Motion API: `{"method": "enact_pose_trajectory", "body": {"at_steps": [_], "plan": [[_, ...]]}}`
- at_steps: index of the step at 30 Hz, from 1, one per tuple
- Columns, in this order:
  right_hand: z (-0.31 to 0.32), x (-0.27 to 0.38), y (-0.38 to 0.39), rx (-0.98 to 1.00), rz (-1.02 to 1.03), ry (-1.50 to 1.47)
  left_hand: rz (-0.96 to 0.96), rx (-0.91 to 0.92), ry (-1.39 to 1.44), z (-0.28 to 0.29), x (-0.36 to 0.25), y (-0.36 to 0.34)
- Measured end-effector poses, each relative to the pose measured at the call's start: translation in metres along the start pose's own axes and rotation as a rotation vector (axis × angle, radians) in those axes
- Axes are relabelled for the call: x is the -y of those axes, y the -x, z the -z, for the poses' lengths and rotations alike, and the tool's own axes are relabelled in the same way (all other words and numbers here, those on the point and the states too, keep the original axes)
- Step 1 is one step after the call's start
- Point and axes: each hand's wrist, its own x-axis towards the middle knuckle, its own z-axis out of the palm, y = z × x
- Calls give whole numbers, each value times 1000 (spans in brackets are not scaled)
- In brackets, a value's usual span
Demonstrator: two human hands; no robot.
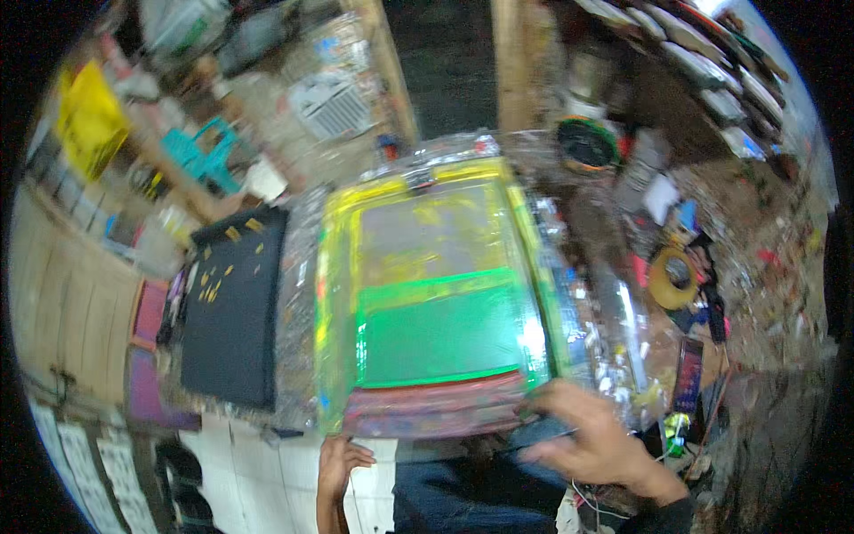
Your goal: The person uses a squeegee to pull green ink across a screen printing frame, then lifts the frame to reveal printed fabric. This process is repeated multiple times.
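A framed printing screen [334, 294], its border covered in yellow tape, lies in front of me. Its mesh [436, 334] shows a bright green area below a greyish, yellow-streaked part, with a reddish strip [436, 405] along the near edge. At the near left corner of the screen, my left hand [338, 465] is closed on the edge. My right hand [598, 438] is over the near right corner, fingertips at the frame and thumb apart from the fingers. Motion blur softens both hands, so the contact on the right is unclear.
To the left lies a black board [233, 320] with small yellowish bits. On the right are a roll of tape [672, 278], a phone [687, 374] and a dark round tub [587, 144]. A turquoise stool [205, 153] stands at the far left. Stacked items line the upper right.
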Motion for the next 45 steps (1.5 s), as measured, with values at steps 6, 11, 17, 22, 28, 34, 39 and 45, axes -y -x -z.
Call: {"method": "enact_pose_trajectory", "body": {"at_steps": [6,11,17,22,28,34,39,45], "plan": [[-129,-10,5,272,126,519,-827,-214,-954,53,-67,68],[-170,-10,-50,116,120,725,-1036,143,-1302,70,-116,-31],[-188,-11,-26,283,-21,805,-967,411,-1238,115,-91,-44],[-212,-23,-42,-135,315,973,-1373,139,-1223,96,-74,-49],[-158,-94,-163,-50,189,868,-1144,230,-1175,56,-153,-177],[-190,-50,-109,-23,143,950,-1230,264,-1165,75,-123,-146],[-186,-8,-64,245,39,766,-1128,375,-1174,107,-94,-78],[-169,-75,-177,119,69,899,-1132,141,-1075,62,-158,-180]]}}
